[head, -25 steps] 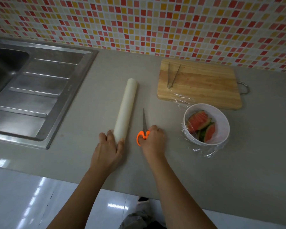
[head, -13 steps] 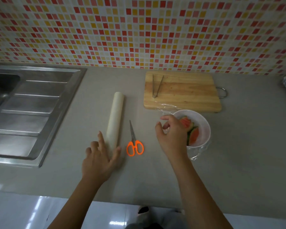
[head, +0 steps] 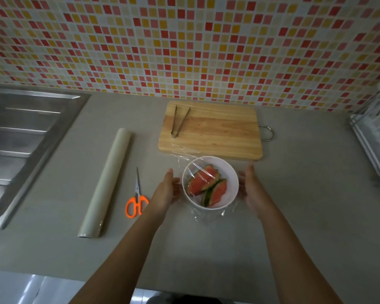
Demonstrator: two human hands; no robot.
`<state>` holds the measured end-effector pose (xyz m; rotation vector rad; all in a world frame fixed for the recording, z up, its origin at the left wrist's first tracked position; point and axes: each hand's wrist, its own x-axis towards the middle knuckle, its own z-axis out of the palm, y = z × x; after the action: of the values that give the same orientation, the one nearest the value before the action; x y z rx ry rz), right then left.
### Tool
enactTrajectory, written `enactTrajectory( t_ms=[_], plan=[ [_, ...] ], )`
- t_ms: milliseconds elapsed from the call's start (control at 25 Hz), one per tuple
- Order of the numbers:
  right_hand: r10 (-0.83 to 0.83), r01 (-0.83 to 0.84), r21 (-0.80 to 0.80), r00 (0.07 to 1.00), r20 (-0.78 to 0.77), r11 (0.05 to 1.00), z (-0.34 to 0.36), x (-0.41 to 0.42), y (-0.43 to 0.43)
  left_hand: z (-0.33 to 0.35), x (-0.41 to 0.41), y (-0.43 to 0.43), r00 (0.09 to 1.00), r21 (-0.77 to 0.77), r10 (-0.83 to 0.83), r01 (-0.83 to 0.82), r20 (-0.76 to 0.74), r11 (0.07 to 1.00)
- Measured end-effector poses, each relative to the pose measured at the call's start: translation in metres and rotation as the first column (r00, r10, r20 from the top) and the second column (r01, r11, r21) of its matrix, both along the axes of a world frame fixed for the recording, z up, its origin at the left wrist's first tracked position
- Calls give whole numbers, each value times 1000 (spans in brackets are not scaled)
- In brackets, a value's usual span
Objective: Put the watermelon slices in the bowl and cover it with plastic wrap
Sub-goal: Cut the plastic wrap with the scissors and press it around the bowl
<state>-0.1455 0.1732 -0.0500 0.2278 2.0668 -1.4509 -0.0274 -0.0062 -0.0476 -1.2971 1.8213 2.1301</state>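
Both hands at the white bowl [head: 228, 170], one on each side, palms turned inward. Left hand [head: 166, 189] flat against the left wall, fingers straight and held together, seemingly pressing loose film down against the side. Right hand [head: 251, 189] just beside the right wall, fingers likewise straight and together, gripping nothing; contact with the bowl hard to tell.

Watermelon slices [head: 206, 186] already inside the bowl, red flesh up, green rind toward the near edge. Plastic wrap [head: 203, 216] stretched across the rim, glinting over the fruit, with slack skirts bunched on the counter at the near side and trailing toward the far-left onto the edge of the wooden cutting board [head: 211, 130]. Probably the closing step: smoothing the overhang so the film clings and seals.

Orange-handled scissors [head: 136, 200] laid down just left of the left wrist, blades pointing far. Wrap roll [head: 105, 183] further left, lying lengthwise. Metal tongs [head: 179, 121] resting on the far-left part of the board. Steel sink drainer [head: 31, 139] at far left.
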Motion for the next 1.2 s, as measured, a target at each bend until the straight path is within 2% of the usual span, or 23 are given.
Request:
enactTrajectory(
  t_ms=[120,200,280,400,520,600,680,800,880,1000,1080,1160,1200],
  plan=[
    [68,-63,-98,997,49,993,-10,2,6,-5,-4,1,995,-33,-24,21,-98,999],
    [144,-120,-159,978,148,980,-16,9,11,-5,-7,-6,985,-46,-83,77,-153,996],
    [223,-202,-122,954,202,972,-15,8,12,-7,-15,-13,973,-59,-159,151,-170,987],
    [230,-239,28,957,175,971,-11,-6,2,-8,-28,-19,951,-220,-299,277,-74,935],
    [246,-263,122,959,140,957,-8,-23,-14,-9,-32,-23,933,-455,-354,340,56,823],
    [230,-250,121,961,154,961,-7,-29,-23,-11,-30,-27,935,-491,-343,341,90,802],
    [193,-214,104,965,176,971,-9,-28,-26,-14,-27,-28,944,-470,-322,317,73,824],
    [54,-63,64,989,140,996,-17,-29,-23,-15,-24,-30,963,-444,-266,258,46,858],
    [-74,74,5,992,101,997,-19,-28,-19,-14,-20,-33,976,-491,-210,210,55,846],
    [-218,221,-39,973,76,974,-20,-26,-20,-18,-7,-37,973,-581,-195,232,126,780],
    [-178,187,-57,975,137,981,-22,-25,-20,-14,-3,-36,966,-678,-234,246,111,693],
    [-80,124,-142,955,284,982,-19,-28,-17,-7,-8,-37,954,-796,-297,215,46,566],
    [-34,98,-179,943,332,979,-16,-30,-15,-4,-13,-38,949,-808,-316,206,27,552]
  ],
)
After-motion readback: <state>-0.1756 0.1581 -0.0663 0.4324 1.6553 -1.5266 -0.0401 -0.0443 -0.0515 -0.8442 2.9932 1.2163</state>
